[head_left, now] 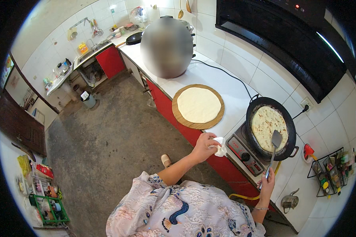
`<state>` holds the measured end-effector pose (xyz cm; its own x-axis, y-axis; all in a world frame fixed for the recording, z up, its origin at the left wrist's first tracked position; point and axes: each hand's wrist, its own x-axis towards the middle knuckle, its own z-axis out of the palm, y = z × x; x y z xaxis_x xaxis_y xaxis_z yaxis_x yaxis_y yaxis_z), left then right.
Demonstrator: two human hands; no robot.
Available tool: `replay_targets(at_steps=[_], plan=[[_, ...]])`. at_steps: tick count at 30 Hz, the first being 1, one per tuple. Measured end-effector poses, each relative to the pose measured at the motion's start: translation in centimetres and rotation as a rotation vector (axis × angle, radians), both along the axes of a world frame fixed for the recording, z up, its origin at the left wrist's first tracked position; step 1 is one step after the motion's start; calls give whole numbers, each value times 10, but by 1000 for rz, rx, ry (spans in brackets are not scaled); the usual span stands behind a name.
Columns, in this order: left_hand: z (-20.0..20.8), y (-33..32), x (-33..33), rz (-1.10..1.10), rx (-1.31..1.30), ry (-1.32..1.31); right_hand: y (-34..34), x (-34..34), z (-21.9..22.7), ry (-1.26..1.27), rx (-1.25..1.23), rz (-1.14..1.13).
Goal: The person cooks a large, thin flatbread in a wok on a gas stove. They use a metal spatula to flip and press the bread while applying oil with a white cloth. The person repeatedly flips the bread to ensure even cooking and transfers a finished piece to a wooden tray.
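My right hand [267, 182] is closed round the handle of a metal spatula [277, 139]. The spatula's blade lies over a browned flatbread [266, 123] in a black two-handled wok [292, 130]. The wok stands on a cooktop [247, 152] with a dark knob. My left hand [205, 148] pinches a crumpled white cloth or tissue [220, 147] at the counter's front edge, left of the cooktop. Beyond that hand, a pale round of rolled dough [198, 105] rests on a round wooden board [178, 115].
A steel kettle [290, 201] stands right of the cooktop, near a black wire rack [329, 173] of bottles. A power cord [231, 72] crosses the white counter [229, 93]. A dark range hood [273, 39] hangs above. Farther off are a black pan [134, 38] and a sink [87, 55].
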<state>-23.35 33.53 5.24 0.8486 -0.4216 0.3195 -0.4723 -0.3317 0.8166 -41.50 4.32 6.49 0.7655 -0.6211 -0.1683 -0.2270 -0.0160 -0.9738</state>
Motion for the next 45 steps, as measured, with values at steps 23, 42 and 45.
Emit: replay_targets(at_steps=[23, 42, 45], plan=[[15, -7, 9, 48, -757, 986, -4, -3, -3, -12, 0, 11], [2, 4, 3, 113, -763, 998, -5, 2, -2, -36, 67, 55], [-5, 3, 9, 137, -790, 1058, -4, 1, 0, -35, 61, 42]])
